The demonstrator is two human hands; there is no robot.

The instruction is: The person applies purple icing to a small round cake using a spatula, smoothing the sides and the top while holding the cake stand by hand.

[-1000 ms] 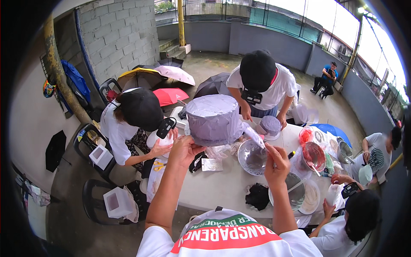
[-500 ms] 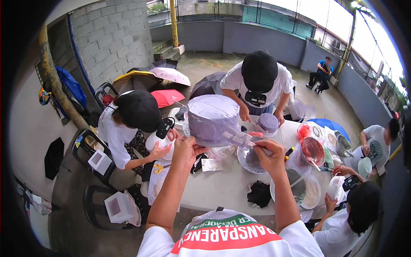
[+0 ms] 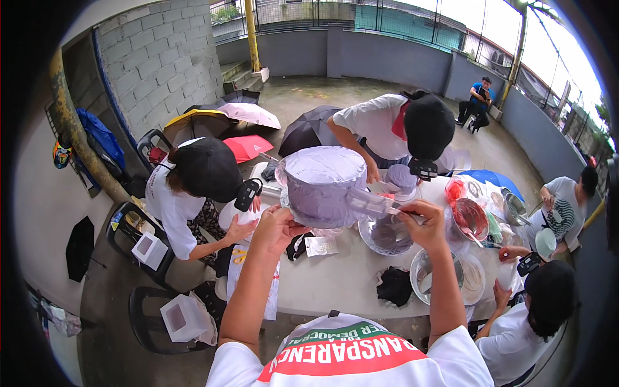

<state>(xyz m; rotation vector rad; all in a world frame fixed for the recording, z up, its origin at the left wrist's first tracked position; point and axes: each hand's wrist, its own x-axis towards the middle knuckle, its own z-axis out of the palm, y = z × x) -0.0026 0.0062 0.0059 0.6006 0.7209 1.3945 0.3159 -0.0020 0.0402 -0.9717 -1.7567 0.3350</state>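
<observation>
Side-smoothing step, by judgement: right hand (image 3: 422,222) grips the clear scraper (image 3: 371,201), its far end against the lavender-frosted cake (image 3: 322,184); left hand (image 3: 274,227) cups the base. Next pass needs steady pressure.

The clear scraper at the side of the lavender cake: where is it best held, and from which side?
Probably by its outer end, from the person's right, as the right hand does now. The clear scraper is a flat strip whose inner edge lies against the wall of the lavender cake, so only the far end is free. The left hand is at the cake's base.
</observation>
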